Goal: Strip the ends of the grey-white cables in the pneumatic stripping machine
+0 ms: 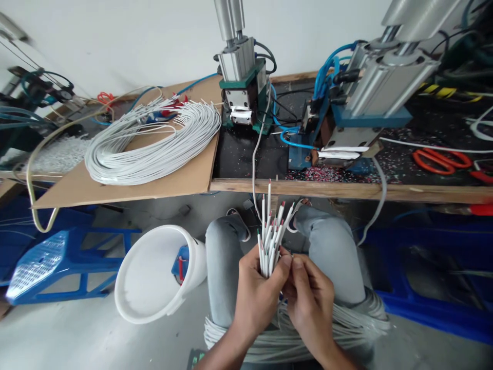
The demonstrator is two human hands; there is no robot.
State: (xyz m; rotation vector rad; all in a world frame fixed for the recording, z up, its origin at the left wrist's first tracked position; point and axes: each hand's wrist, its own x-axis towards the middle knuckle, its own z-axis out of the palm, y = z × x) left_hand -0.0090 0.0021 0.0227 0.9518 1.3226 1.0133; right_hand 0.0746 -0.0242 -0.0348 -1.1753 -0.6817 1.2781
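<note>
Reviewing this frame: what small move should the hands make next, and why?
Probably the right hand should ease the tallest white cable down toward its neighbours. The left hand grips the cable bundle, whose ends stand at uneven heights, and the right hand's fingers are drawn together close beside it. What those fingers pinch, if anything, is hidden.

Bundle of slim, round, white plastic-sheathed cables (271,240)

Cut ends staggered, pointing upward and fanning slightly; red and some green cores visible at tips. Gathered upright in the left hand (257,294), between the knees.
</note>
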